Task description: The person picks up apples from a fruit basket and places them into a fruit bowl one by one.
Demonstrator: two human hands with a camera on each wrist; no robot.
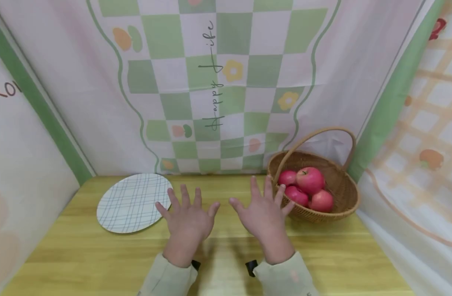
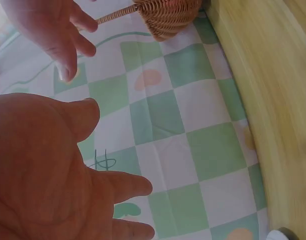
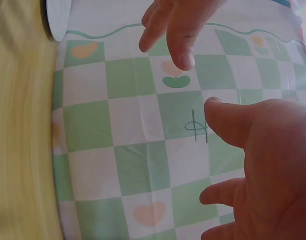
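Both hands are held out over the wooden table, fingers spread and nothing in them. In the head view my left hand is nearest the round plate with blue grid lines, its outer fingers overlapping the plate's right edge. My right hand is close to a wicker basket, its fingertips overlapping the basket's left rim in this view. Several red apples lie in the basket. Each wrist view shows its own palm large, with the other hand's fingers beyond it.
The wooden table ends at a hanging cloth with green and white checks. Patterned cloth also hangs on the right, and a white panel with a green stripe stands on the left. The basket's tall handle arches upward.
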